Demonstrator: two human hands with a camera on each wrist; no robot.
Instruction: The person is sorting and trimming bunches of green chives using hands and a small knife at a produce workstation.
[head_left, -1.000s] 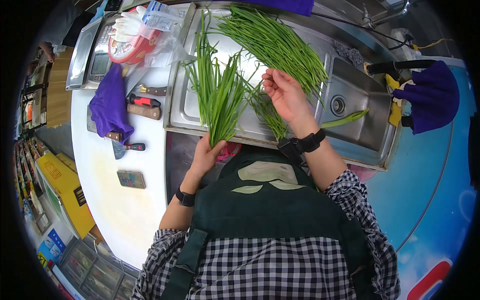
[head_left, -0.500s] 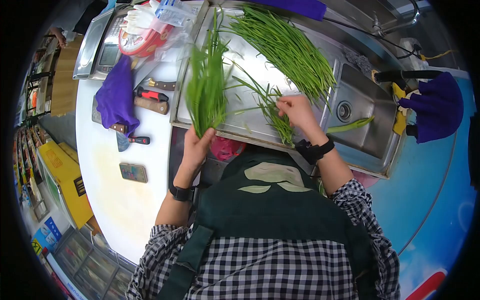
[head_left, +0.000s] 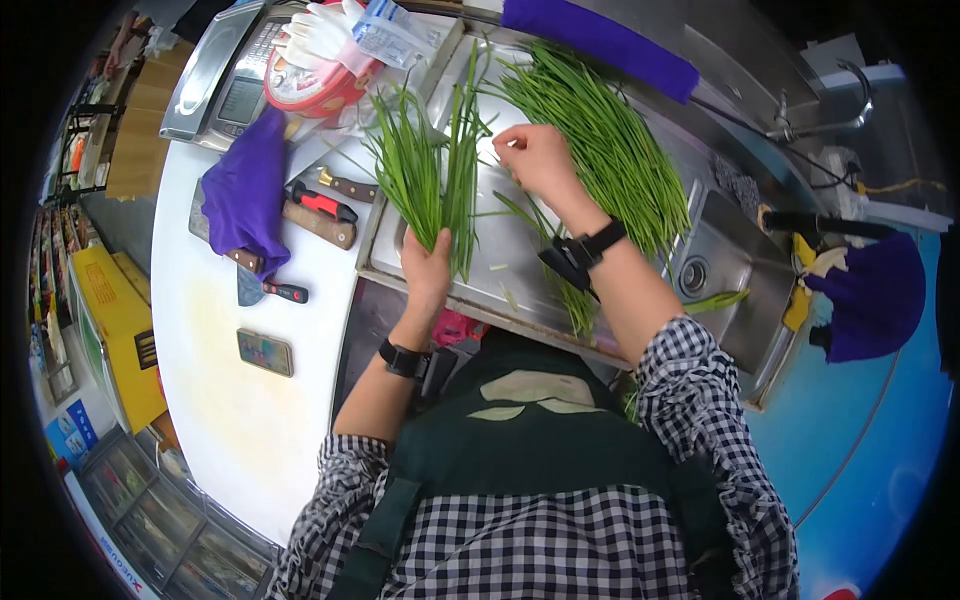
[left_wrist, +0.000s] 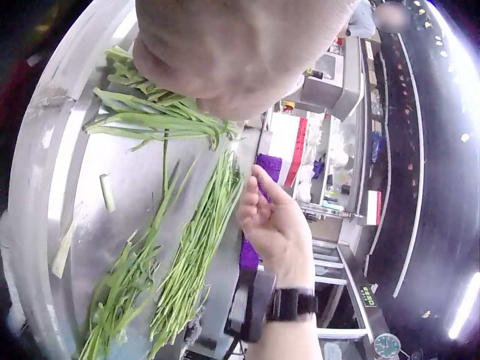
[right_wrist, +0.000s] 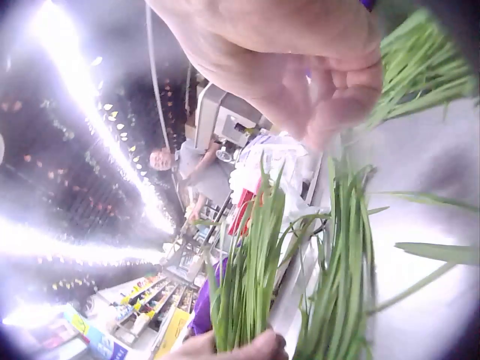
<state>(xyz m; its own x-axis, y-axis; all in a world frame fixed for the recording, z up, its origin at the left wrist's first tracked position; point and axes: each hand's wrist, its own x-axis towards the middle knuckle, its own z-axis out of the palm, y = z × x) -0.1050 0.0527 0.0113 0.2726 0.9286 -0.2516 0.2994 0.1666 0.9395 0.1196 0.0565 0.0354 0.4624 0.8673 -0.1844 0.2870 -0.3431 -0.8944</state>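
Near the tray's front left corner, the left hand [head_left: 428, 270] grips the lower ends of a bunch of long green leaves [head_left: 408, 165], which fan upward. A narrower bundle [head_left: 463, 150] lies close beside it on the metal tray [head_left: 505, 235]. Over the middle of the tray the right hand [head_left: 545, 170] has bent fingers, with nothing visible in them; the right wrist view shows the fingers [right_wrist: 341, 94] curled above the leaves. A large pile [head_left: 610, 150] lies behind it, and a smaller loose pile [head_left: 578, 305] is partly hidden under the right wrist.
Right of the tray is a sink basin [head_left: 725, 270] with one green stalk [head_left: 718, 301]. On the white table at left are knives [head_left: 325, 225], a purple cloth [head_left: 245, 195], a phone [head_left: 265, 352] and a scale [head_left: 235, 100]. A purple roll [head_left: 600, 45] lies behind the tray.
The right hand has risen from the small loose pile to over the middle of the tray. The left hand still grips its bunch, now close to the narrower bundle. The head view has shifted.
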